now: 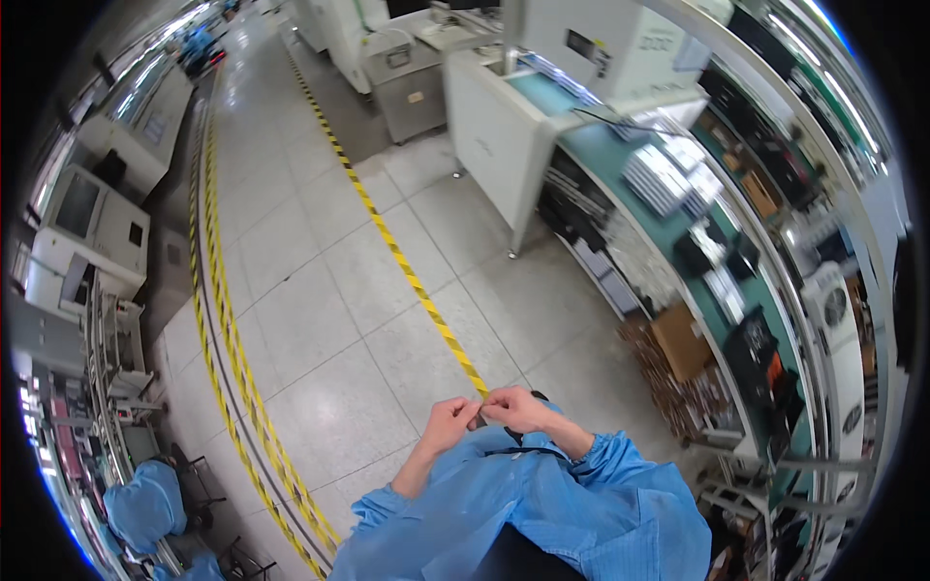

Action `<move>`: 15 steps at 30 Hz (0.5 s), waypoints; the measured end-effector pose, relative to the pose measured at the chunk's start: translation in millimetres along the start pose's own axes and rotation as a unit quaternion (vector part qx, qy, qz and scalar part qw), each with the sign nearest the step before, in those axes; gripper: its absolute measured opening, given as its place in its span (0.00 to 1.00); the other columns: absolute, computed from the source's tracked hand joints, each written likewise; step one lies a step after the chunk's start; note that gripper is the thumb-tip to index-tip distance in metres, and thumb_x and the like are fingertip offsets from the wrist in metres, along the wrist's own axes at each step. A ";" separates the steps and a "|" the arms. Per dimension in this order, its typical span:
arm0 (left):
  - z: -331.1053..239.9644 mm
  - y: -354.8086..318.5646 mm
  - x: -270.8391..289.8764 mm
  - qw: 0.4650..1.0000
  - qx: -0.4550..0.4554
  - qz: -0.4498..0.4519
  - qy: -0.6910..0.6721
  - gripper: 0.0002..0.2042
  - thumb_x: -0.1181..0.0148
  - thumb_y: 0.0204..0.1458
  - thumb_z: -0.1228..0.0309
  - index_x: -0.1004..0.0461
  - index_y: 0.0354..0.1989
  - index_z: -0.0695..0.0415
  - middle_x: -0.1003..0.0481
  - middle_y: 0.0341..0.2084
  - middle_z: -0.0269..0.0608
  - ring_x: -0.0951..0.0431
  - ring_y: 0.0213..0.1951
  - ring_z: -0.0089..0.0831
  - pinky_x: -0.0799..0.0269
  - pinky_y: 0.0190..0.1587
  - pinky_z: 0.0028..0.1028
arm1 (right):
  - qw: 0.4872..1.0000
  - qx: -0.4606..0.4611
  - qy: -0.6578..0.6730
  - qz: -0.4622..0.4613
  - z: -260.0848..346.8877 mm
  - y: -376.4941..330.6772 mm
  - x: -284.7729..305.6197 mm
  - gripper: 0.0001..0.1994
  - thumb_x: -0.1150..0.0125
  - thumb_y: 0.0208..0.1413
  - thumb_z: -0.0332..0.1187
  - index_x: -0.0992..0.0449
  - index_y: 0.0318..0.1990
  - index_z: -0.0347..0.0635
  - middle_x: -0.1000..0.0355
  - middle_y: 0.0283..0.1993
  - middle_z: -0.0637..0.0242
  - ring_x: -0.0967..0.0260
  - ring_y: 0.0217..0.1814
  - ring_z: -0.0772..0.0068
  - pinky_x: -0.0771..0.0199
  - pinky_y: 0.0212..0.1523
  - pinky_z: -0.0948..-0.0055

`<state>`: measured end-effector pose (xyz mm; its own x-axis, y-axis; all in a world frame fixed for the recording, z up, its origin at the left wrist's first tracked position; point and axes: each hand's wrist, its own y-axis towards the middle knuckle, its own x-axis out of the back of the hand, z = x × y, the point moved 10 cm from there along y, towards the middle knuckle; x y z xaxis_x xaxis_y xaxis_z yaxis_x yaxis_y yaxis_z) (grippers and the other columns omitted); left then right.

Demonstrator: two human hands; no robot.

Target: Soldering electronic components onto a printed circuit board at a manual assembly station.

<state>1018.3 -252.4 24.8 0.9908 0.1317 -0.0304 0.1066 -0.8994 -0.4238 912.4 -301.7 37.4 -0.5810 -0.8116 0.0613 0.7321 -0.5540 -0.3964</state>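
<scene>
Near the bottom middle of the scene, just above the person's chest, the left hand (448,423) and right hand (518,409) meet fingertip to fingertip, pinching something small and dark (478,418) between them; what it is I cannot tell. Blue sleeves (601,460) lead back from both wrists. Beyond the hands a yellow-and-black floor stripe (407,266) runs far across pale tiles (320,290), with a long green-topped workbench (620,155) crowded along the right and white machines (92,223) on the left.
</scene>
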 end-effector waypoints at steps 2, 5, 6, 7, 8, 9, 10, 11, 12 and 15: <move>-26.8 47.9 50.7 0.998 -0.013 -0.016 -0.058 0.14 0.47 0.55 0.66 0.28 0.21 0.61 0.29 0.14 0.35 0.35 0.17 0.16 0.41 0.20 0.20 | 0.999 -0.031 0.022 -0.016 12.5 59.8 18.1 0.09 0.41 0.53 0.33 0.25 0.34 0.35 0.28 0.26 0.69 0.36 0.28 0.81 0.35 0.28 0.77; -63.9 124.6 116.7 0.959 0.072 0.008 -0.275 0.17 0.54 0.58 0.62 0.30 0.22 0.60 0.30 0.14 0.38 0.40 0.12 0.18 0.45 0.16 0.20 | 0.986 0.077 0.104 -0.106 67.8 144.6 55.7 0.08 0.37 0.50 0.32 0.26 0.30 0.36 0.29 0.27 0.70 0.38 0.28 0.84 0.35 0.28 0.77; -77.6 148.6 140.0 0.940 0.061 -0.001 -0.334 0.18 0.56 0.59 0.61 0.31 0.23 0.60 0.30 0.14 0.39 0.41 0.11 0.19 0.47 0.15 0.21 | 0.989 0.055 0.087 -0.105 92.2 167.7 58.0 0.09 0.35 0.48 0.32 0.27 0.28 0.36 0.29 0.26 0.69 0.38 0.29 0.85 0.34 0.28 0.77; -87.3 177.4 162.4 0.930 0.059 0.010 -0.362 0.18 0.58 0.60 0.59 0.30 0.27 0.60 0.29 0.16 0.40 0.38 0.12 0.21 0.44 0.16 0.20 | 0.992 0.040 0.067 -0.104 121.7 197.2 63.7 0.11 0.33 0.46 0.32 0.29 0.26 0.36 0.29 0.26 0.69 0.39 0.29 0.85 0.34 0.29 0.76; -89.8 201.6 178.2 0.925 0.075 -0.002 -0.373 0.19 0.60 0.60 0.58 0.30 0.28 0.60 0.29 0.17 0.40 0.36 0.13 0.23 0.42 0.17 0.20 | 0.987 0.077 -0.013 -0.137 140.7 225.6 67.9 0.13 0.30 0.42 0.33 0.31 0.24 0.38 0.30 0.23 0.68 0.40 0.26 0.86 0.34 0.26 0.76; -96.5 228.5 193.1 0.920 0.088 -0.009 -0.382 0.19 0.61 0.60 0.57 0.30 0.29 0.60 0.28 0.18 0.40 0.34 0.15 0.24 0.40 0.17 0.21 | 0.984 0.103 -0.048 -0.137 153.6 263.6 68.6 0.13 0.30 0.42 0.34 0.30 0.24 0.39 0.31 0.21 0.68 0.39 0.24 0.85 0.34 0.25 0.75; -107.9 251.3 206.5 0.910 0.076 0.030 -0.407 0.21 0.63 0.61 0.56 0.29 0.30 0.61 0.27 0.20 0.40 0.29 0.20 0.26 0.35 0.22 0.22 | 0.979 0.128 -0.084 -0.134 166.7 298.7 66.1 0.12 0.29 0.41 0.34 0.29 0.24 0.41 0.31 0.19 0.68 0.38 0.21 0.83 0.34 0.23 0.75; -116.0 276.2 223.1 0.893 0.097 0.015 -0.440 0.22 0.64 0.60 0.55 0.29 0.30 0.61 0.27 0.21 0.39 0.29 0.22 0.26 0.34 0.25 0.23 | 0.963 0.195 -0.116 -0.147 199.5 332.8 62.6 0.07 0.33 0.42 0.34 0.26 0.27 0.46 0.29 0.19 0.66 0.31 0.18 0.72 0.32 0.21 0.70; -118.7 294.8 243.0 0.874 0.119 0.000 -0.470 0.22 0.64 0.60 0.55 0.29 0.30 0.61 0.26 0.22 0.39 0.28 0.24 0.26 0.33 0.28 0.24 | 0.945 0.236 -0.202 -0.100 218.3 371.6 51.2 0.07 0.35 0.41 0.33 0.25 0.29 0.49 0.28 0.20 0.65 0.29 0.21 0.67 0.30 0.22 0.67; -131.5 350.4 315.1 0.840 0.100 -0.048 -0.532 0.23 0.64 0.59 0.53 0.28 0.32 0.61 0.25 0.25 0.41 0.26 0.28 0.31 0.31 0.34 0.27 | 0.880 0.285 -0.379 0.010 279.8 475.0 21.1 0.10 0.40 0.38 0.34 0.24 0.33 0.55 0.26 0.23 0.64 0.27 0.24 0.59 0.28 0.23 0.60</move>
<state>1378.8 -580.8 -14.2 0.3323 0.5927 -0.7337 0.0598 -0.7896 -0.6107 1347.4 -633.9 106.8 -0.3199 -0.5924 0.7394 0.9247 -0.3653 0.1073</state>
